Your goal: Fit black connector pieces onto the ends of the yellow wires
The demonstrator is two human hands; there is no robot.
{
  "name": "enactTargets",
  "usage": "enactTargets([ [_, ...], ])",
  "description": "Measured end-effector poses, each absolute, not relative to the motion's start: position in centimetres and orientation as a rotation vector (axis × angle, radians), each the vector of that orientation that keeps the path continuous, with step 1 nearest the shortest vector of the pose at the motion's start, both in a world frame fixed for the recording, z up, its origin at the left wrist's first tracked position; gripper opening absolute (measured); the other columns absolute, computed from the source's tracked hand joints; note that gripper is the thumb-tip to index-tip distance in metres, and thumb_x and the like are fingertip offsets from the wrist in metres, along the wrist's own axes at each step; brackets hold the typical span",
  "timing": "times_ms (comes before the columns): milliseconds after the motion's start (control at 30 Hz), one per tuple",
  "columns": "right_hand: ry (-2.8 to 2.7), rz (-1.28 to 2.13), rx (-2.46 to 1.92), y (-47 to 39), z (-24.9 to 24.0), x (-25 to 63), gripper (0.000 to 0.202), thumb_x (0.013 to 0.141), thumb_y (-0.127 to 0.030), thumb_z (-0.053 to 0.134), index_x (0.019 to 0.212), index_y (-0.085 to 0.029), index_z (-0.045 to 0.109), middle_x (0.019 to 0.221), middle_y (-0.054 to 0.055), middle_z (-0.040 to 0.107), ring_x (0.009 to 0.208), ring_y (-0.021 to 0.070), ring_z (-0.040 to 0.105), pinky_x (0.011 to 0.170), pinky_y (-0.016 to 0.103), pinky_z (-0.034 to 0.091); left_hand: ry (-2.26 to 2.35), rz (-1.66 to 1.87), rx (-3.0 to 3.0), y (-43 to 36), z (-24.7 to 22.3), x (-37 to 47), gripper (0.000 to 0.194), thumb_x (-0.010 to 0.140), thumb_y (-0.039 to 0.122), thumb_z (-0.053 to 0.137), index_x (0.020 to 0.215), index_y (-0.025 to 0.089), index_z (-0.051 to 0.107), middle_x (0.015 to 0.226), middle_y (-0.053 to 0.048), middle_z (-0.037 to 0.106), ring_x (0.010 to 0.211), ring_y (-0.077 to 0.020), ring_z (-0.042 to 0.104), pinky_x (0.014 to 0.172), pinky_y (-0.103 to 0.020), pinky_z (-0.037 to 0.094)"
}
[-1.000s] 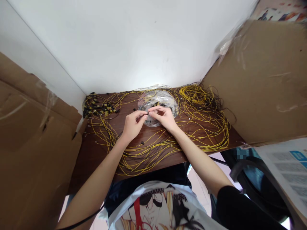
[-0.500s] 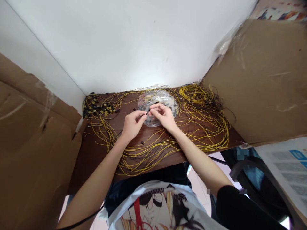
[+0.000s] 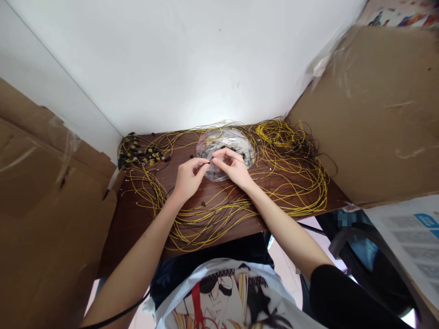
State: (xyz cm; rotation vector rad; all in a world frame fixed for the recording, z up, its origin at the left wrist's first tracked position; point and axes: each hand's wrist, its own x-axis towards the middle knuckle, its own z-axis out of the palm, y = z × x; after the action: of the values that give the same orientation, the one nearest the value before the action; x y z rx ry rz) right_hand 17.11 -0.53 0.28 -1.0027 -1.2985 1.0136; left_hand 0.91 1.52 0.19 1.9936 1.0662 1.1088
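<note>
Over the clear plastic bag (image 3: 245, 137), my left hand (image 3: 190, 178) pinches a thin black wire between thumb and index finger. My right hand (image 3: 236, 170) meets it from the right, thumb and index finger closed around a small black piece (image 3: 210, 161) at the wire's end; its exact kind is too small to make out. Inside the bag lie several small black parts, partly hidden by my right hand. Yellow and black wires (image 3: 212, 217) run in a long loop across the table, passing under my forearms.
Black connectors with yellow bits (image 3: 147, 155) are heaped at the table's left. A tangled wire coil (image 3: 279, 133) lies at the back right. One small black part (image 3: 203, 204) rests on the brown table (image 3: 120, 233). Cardboard (image 3: 51, 205) stands on the left, more cardboard (image 3: 377, 119) on the right.
The right hand's fingers have shifted slightly left, and its index finger is a little straighter. The left hand has barely moved. Wires and bag stay where they were.
</note>
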Motion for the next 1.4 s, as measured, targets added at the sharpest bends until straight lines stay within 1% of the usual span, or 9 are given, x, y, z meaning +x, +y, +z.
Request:
enactTargets([
  [167, -1.396, 0.966, -1.054, -0.54, 0.04, 17.22, 0.021, 0.073, -0.037, 0.068, 0.083, -0.019, 0.065, 0.071, 0.000, 0.063, 0.066, 0.0130, 0.058, 0.062, 0.026, 0.046, 1.051, 1.100, 2.014, 1.58, 0.15, 0.92, 0.021, 0.080, 0.028, 0.056, 0.089, 0.015, 0.069, 0.081, -0.005, 0.070, 0.069, -0.0156, 0.062, 0.065, -0.025, 0.046],
  [333, -1.246, 1.078, -0.969, -0.38, 0.24, 16.96, 0.032, 0.072, -0.048, 0.067, 0.081, -0.020, 0.057, 0.071, 0.000, 0.063, 0.067, 0.0142, 0.061, 0.055, 0.025, 0.048, 1.046, 1.104, 1.999, 1.55, 0.23, 0.93, 0.020, 0.081, 0.028, 0.055, 0.089, 0.016, 0.069, 0.083, -0.005, 0.070, 0.070, -0.0155, 0.062, 0.064, -0.025, 0.046],
  [433, -1.156, 1.122, -0.936, -0.42, 0.65, 16.85, 0.035, 0.071, -0.051, 0.068, 0.082, -0.021, 0.054, 0.071, 0.000, 0.064, 0.067, 0.0139, 0.062, 0.053, 0.024, 0.048, 1.045, 1.109, 1.984, 1.50, 0.27, 0.92, 0.020, 0.081, 0.027, 0.055, 0.090, 0.016, 0.069, 0.083, -0.005, 0.070, 0.071, -0.0157, 0.062, 0.065, -0.025, 0.046],
  [567, -1.208, 1.095, -0.964, -0.69, 0.99, 16.96, 0.031, 0.070, -0.044, 0.071, 0.085, -0.019, 0.060, 0.070, 0.000, 0.064, 0.068, 0.0138, 0.060, 0.055, 0.024, 0.048, 1.044, 1.113, 1.996, 1.51, 0.21, 0.91, 0.019, 0.081, 0.027, 0.056, 0.089, 0.016, 0.069, 0.082, -0.005, 0.070, 0.070, -0.0155, 0.062, 0.064, -0.025, 0.046],
  [733, -1.354, 1.034, -1.004, -0.76, 0.71, 17.09, 0.019, 0.071, -0.035, 0.070, 0.081, -0.019, 0.065, 0.066, -0.001, 0.062, 0.059, 0.0113, 0.055, 0.060, 0.027, 0.047, 1.044, 1.118, 2.018, 1.56, 0.18, 0.88, 0.019, 0.080, 0.027, 0.056, 0.089, 0.015, 0.069, 0.081, -0.005, 0.069, 0.069, -0.0152, 0.061, 0.063, -0.025, 0.045],
  [1000, -1.187, 1.129, -0.929, -0.40, 0.46, 16.89, 0.030, 0.072, -0.044, 0.067, 0.082, -0.019, 0.055, 0.072, 0.000, 0.063, 0.070, 0.0145, 0.062, 0.052, 0.023, 0.047, 1.033, 1.115, 1.988, 1.48, 0.33, 0.92, 0.019, 0.081, 0.026, 0.055, 0.089, 0.015, 0.069, 0.082, -0.005, 0.070, 0.071, -0.0155, 0.062, 0.065, -0.025, 0.046],
  [1133, -1.316, 1.059, -0.971, -0.66, 0.70, 17.07, 0.028, 0.072, -0.039, 0.069, 0.087, -0.017, 0.060, 0.072, 0.000, 0.062, 0.066, 0.0123, 0.059, 0.056, 0.023, 0.049, 1.037, 1.124, 1.988, 1.57, 0.15, 0.90, 0.020, 0.080, 0.026, 0.056, 0.089, 0.014, 0.069, 0.081, -0.005, 0.069, 0.069, -0.0153, 0.062, 0.063, -0.024, 0.046],
  [1233, -1.399, 1.003, -1.008, -0.78, 0.81, 17.12, 0.023, 0.072, -0.036, 0.070, 0.082, -0.016, 0.064, 0.065, -0.001, 0.060, 0.057, 0.0101, 0.055, 0.056, 0.024, 0.048, 1.027, 1.124, 1.998, 1.60, 0.04, 0.92, 0.020, 0.080, 0.027, 0.056, 0.089, 0.014, 0.069, 0.081, -0.005, 0.069, 0.069, -0.0154, 0.062, 0.063, -0.025, 0.047],
  [1400, -1.248, 1.120, -0.949, -0.33, 0.38, 17.03, 0.030, 0.074, -0.044, 0.066, 0.084, -0.018, 0.055, 0.072, 0.001, 0.064, 0.067, 0.0135, 0.062, 0.054, 0.023, 0.050, 1.004, 1.119, 1.971, 1.51, 0.16, 1.01, 0.019, 0.081, 0.026, 0.055, 0.089, 0.015, 0.068, 0.082, -0.005, 0.070, 0.071, -0.0159, 0.063, 0.065, -0.025, 0.048],
])
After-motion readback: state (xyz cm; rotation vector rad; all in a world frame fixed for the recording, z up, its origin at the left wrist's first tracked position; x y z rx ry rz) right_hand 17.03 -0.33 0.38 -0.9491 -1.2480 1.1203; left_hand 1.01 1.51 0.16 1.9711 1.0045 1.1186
